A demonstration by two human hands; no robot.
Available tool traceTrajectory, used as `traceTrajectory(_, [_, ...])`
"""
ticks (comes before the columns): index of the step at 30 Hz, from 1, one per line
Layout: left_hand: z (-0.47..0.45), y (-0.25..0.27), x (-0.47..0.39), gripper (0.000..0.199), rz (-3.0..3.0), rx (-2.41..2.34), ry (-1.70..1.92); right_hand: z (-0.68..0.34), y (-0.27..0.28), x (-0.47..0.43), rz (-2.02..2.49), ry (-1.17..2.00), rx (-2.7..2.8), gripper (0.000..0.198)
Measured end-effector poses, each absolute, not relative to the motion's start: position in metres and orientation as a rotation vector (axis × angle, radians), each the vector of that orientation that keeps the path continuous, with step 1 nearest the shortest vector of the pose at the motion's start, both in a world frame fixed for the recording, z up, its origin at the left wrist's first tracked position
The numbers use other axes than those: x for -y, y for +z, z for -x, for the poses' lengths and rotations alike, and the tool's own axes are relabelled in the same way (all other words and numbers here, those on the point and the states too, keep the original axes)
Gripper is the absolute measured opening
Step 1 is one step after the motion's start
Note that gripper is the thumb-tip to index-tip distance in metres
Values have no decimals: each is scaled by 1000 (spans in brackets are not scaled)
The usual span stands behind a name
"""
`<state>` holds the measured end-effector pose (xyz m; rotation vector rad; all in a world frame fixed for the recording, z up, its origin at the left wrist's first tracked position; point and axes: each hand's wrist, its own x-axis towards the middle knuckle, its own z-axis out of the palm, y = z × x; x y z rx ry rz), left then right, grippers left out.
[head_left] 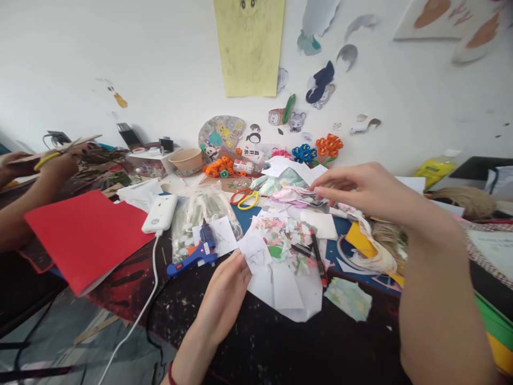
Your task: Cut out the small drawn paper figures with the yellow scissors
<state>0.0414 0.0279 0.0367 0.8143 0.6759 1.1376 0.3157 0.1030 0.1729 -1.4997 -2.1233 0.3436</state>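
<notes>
My left hand (229,291) is at the near side of the paper pile, its fingers closed on the edge of a small white piece of paper (255,252) with faint lines on it. My right hand (352,184) is over the heap of crumpled pastel scraps (290,193), fingers stretched out with the thumb a little apart; I see nothing held in it. Between my hands, small colourful clippings (276,227) lie on white sheets (286,289). A red-and-black pen (318,256) rests across them. To its right is a floral piece (348,298).
A blue glue gun (200,250) lies on a plastic bag (188,214), left of my left hand. Nearby are a white power strip (160,214), red card (90,235) and red-and-yellow-handled scissors (245,199). At far left, another person's hands (60,166) hold yellow-handled scissors. Twine (387,238) lies right.
</notes>
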Motion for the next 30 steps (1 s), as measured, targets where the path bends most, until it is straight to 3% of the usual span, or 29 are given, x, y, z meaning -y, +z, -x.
traceTrajectory(13, [-41, 43, -29, 41, -846, -710, 1160, -307, 170, -105, 1370, 528, 2178, 28])
traceTrajectory(20, [-59, 68, -49, 36, -1042, -630, 1166, -282, 162, -109, 1171, 821, 2187, 31])
traceTrajectory(30, [-72, 92, -80, 35, -1242, -576, 1131, -280, 160, -112, 1109, 712, 2016, 27])
